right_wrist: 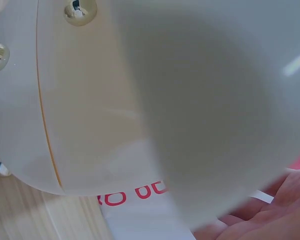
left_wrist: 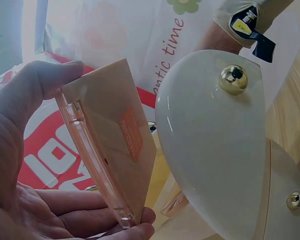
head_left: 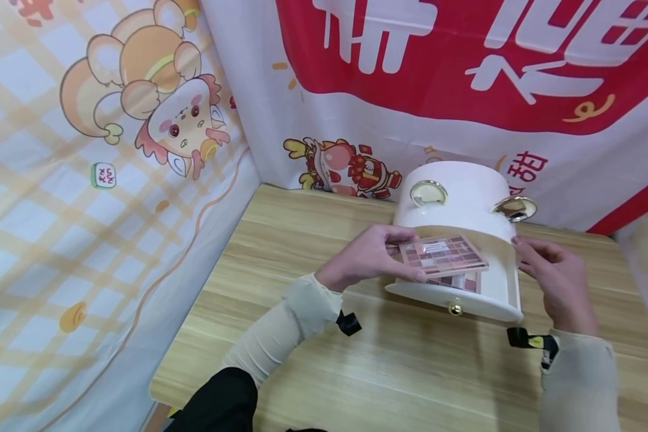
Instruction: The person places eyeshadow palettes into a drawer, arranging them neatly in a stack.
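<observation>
You are working at a wooden table (head_left: pixel 410 372) set into a corner hung with printed cloth: a red banner (head_left: pixel 464 60) bearing large white characters is hanging behind it, and a checked sheet with a cartoon animal (head_left: pixel 156 102) is covering the left wall. In the left wrist view, part of a phrase ending in "time" is showing on the backdrop.

A white round cosmetics box (head_left: pixel 464 240) with gold ring handles and a small gold knob at its base is standing at the far right of the table. Its curved door (left_wrist: pixel 215 140) is swung open.

Your left hand (head_left: pixel 364 258) is pinching an eyeshadow palette (head_left: pixel 443 255) by its left edge, thumb on one face and fingers curled under the other. The palette is hovering at the box's opening, lying roughly flat with its grid of pink and brown pans facing up and its long axis running left to right. On its back there is an orange label (left_wrist: pixel 131 134), too small to read.

Your right hand (head_left: pixel 553 282) is resting its fingertips against the box's right side, fingers relaxed and holding nothing.
</observation>
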